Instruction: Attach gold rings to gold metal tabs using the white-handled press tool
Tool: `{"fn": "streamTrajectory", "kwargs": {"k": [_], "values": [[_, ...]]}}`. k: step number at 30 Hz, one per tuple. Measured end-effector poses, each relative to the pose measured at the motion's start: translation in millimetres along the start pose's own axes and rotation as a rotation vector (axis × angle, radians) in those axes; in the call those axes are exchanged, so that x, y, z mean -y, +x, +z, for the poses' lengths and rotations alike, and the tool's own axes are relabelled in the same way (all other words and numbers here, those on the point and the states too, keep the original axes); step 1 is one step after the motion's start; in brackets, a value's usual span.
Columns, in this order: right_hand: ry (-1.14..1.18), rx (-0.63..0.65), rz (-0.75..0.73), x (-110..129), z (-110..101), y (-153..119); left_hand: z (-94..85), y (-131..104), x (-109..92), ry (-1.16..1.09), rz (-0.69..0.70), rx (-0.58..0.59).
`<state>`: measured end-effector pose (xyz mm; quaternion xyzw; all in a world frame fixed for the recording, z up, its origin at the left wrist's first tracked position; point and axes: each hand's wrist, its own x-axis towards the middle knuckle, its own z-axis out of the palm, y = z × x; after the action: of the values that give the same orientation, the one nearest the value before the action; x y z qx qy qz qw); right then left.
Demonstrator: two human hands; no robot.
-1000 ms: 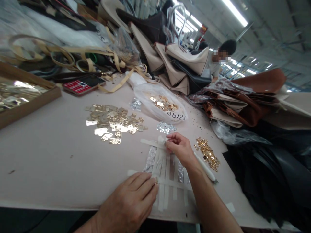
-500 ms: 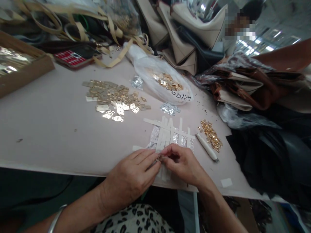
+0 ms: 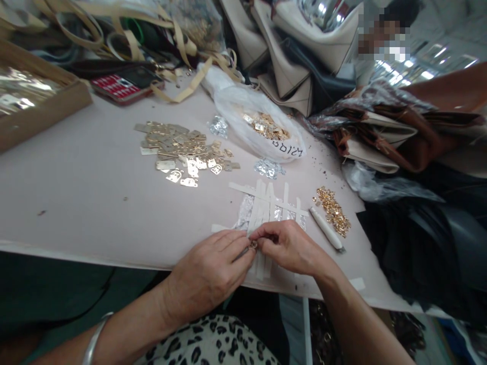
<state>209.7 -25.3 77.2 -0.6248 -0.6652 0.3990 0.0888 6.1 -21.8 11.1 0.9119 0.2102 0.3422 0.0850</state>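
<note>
My left hand (image 3: 215,268) is closed, with its thumb and fingers pinching a small gold-toned metal fitting (image 3: 253,244) at the front of the table. From the other side my right hand (image 3: 291,248) meets it, thumb and forefinger closed on the same fitting. Most of the piece is hidden by the fingers, so its exact kind does not show. Beneath and beyond the hands lie strips of white tape (image 3: 262,203) over clear plastic. A white-handled tool (image 3: 326,229) rests to the right, beside a heap of small gold fittings (image 3: 334,210).
Flat gold plates (image 3: 178,144) lie piled left of centre. Silver pieces (image 3: 269,168) sit near a white plastic bag (image 3: 243,119) holding gold parts. A cardboard box (image 3: 45,111) stands at left, a red-and-black case (image 3: 122,85) behind it. Brown leather pieces (image 3: 414,147) and black material (image 3: 411,253) crowd the right.
The view has shifted slightly, so the table items appear a little further right. The right hand's wrist has turned a bit, and more of the small fitting shows between the fingertips.
</note>
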Motion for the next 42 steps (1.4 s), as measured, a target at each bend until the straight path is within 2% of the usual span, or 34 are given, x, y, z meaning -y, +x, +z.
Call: {"fn": "streamTrajectory", "kwargs": {"k": [6, 11, 17, 21, 26, 30, 35, 39, 42], "values": [[0.090, -0.096, 0.058, -4.0, 11.5, -13.5, 3.3, -3.9, 0.0, 0.012, -0.007, 0.015], [0.057, -0.183, 0.071, -6.7, 21.3, -15.9, 4.2, -4.1, 0.5, 0.010, 0.003, 0.016], [-0.033, -0.248, 0.135, 4.6, 25.1, -9.6, 1.9, -1.1, 0.0, 0.018, 0.012, 0.002], [0.026, -0.221, 0.151, 3.0, 21.9, -6.5, 1.7, -1.5, 0.3, 0.023, 0.008, -0.017], [0.189, -0.070, 0.071, -11.2, 14.0, -4.5, 1.7, -2.0, 0.1, 0.028, 0.009, -0.029], [0.117, -0.027, 0.045, -11.6, 8.8, 0.1, 1.3, -0.8, -0.6, 0.027, 0.009, -0.017], [0.027, 0.003, 0.080, 0.3, 3.3, 7.0, 1.6, -0.7, -0.1, 0.027, 0.010, 0.004], [-0.044, -0.006, 0.041, 6.6, 0.0, 4.4, 2.8, -3.0, 0.2, 0.009, 0.003, 0.029], [-0.066, -0.133, 0.045, -6.7, -7.6, -6.3, 2.9, -2.7, 0.0, 0.004, -0.001, 0.028]]}}
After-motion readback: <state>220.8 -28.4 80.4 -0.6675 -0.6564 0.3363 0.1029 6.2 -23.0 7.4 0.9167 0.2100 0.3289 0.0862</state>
